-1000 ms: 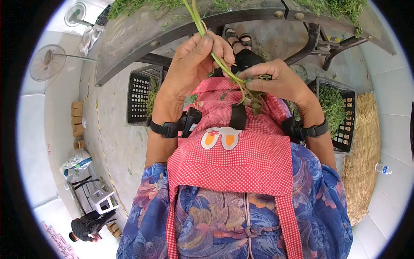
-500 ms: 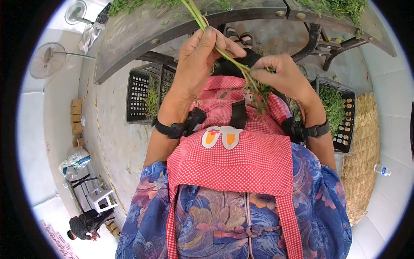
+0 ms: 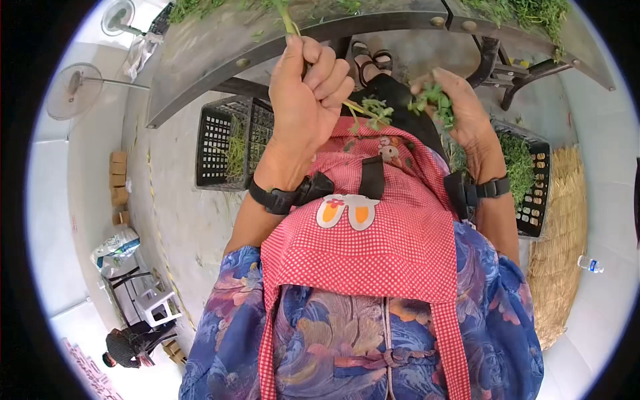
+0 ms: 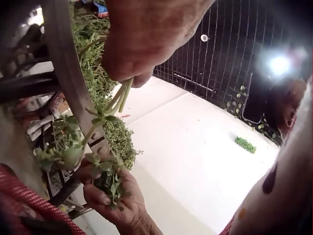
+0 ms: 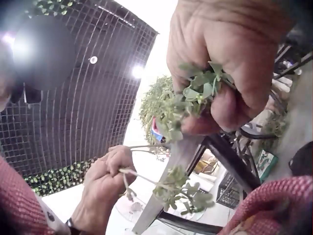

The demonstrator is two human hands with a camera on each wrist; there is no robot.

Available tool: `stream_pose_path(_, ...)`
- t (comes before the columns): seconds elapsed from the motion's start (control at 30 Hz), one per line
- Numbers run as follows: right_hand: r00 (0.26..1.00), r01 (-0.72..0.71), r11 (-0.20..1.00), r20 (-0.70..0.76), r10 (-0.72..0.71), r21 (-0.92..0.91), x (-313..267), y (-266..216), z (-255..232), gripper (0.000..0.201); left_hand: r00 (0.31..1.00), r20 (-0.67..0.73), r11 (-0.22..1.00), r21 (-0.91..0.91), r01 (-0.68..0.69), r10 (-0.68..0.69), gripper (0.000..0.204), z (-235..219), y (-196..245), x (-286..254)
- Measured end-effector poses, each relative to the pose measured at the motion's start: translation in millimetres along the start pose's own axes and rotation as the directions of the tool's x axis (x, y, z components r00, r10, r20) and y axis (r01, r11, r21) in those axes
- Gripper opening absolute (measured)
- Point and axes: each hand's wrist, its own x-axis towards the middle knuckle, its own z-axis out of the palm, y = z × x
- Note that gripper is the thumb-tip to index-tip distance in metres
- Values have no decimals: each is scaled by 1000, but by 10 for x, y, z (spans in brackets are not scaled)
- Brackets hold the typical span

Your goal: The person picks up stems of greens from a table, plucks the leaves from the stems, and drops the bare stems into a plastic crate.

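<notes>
My left hand [image 3: 310, 100] grips green stems [image 3: 287, 19] in curled fingers, their upper ends reaching over the table edge. From the lower side of that fist sticks a stalk with a leafy sprig [image 3: 375, 111] over the apron. Apart from it, to the right, my right hand [image 3: 465, 110] holds a small bunch of green leaves [image 3: 437, 105]. In the right wrist view those leaves [image 5: 203, 90] sit between the thumb and curled fingers. The left wrist view shows two cut-looking stem ends [image 4: 124, 95] below the left hand.
Heaps of greens [image 3: 520, 17] lie on the dark table [image 3: 200, 73] in front. Below stand black crates, one at left [image 3: 217, 150] and one at right [image 3: 543, 193], both with greens. A straw mat [image 3: 560, 253] is at the right. Another person [image 3: 127, 347] is at far left.
My right hand has come away from the stems and moved up and right, with leaves in its fingers. My left hand has turned and curled its fingers round the stems.
</notes>
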Motion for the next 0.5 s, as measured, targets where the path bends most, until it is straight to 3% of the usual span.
stream_pose_path(0.07,974,4,996,226,16,-88,-70,16,87,21,1000,5,998,-56,21,-21,35,-17,4,-2)
stream_pose_path(0.2,959,110,949,284,-22,-296,-95,130,371,23,999,24,997,-74,23,-21,38,-3,46,1)
stream_pose_path(0.33,957,60,970,290,12,-236,-185,98,501,20,1000,2,992,-124,-10,10,42,-1,80,10)
stream_pose_path(0.4,952,110,889,303,34,-445,-306,6,543,17,999,-15,990,-134,-49,47,43,-19,97,34)
stream_pose_path(0.5,946,28,888,299,125,-459,-341,39,603,19,994,-37,982,-154,-109,104,44,-45,124,59)
